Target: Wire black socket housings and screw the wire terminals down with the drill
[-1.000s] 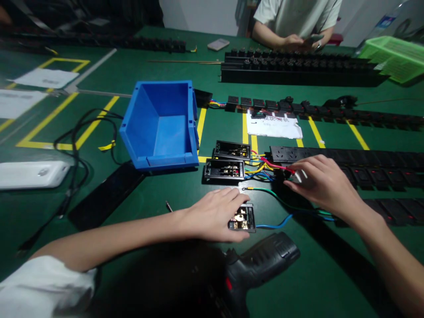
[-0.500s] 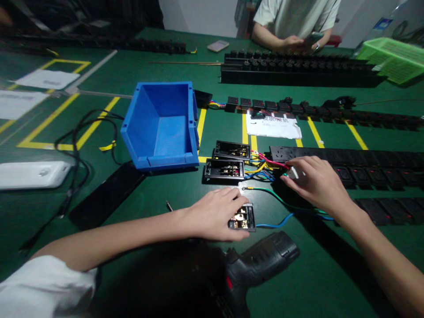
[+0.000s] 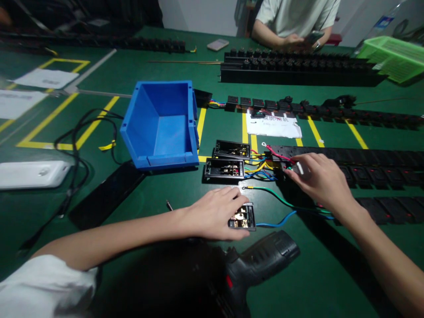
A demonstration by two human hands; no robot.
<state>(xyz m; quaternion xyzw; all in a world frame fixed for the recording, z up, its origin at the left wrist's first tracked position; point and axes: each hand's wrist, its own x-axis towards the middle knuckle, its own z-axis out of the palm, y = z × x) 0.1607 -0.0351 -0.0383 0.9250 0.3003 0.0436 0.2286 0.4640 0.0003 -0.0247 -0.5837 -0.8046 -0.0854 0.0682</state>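
Observation:
My left hand (image 3: 218, 214) is closed around a small black socket housing (image 3: 251, 216), its open side up with brass contacts showing. A blue wire (image 3: 274, 225) runs from its right end. My right hand (image 3: 323, 179) pinches a red wire (image 3: 280, 155) with a ring terminal at its free end; a small whitish piece (image 3: 300, 168) shows at the fingertips, its kind unclear. Below that hand lies a green wire (image 3: 270, 191) with a ring terminal. Two more open black housings (image 3: 225, 168) with yellow, blue and green wires sit beyond my left hand.
A blue bin (image 3: 159, 161) stands behind my left arm. A black power drill (image 3: 268, 256) lies close to me. Black socket strips (image 3: 380, 157) stretch rightward. A black phone (image 3: 106, 194) and cables lie left. Across the table, a person (image 3: 298, 22) holds a phone.
My right hand has shifted slightly right with the red wire, whose ring terminal now points up and stands clear of the other wires. My left hand stays on the socket housing.

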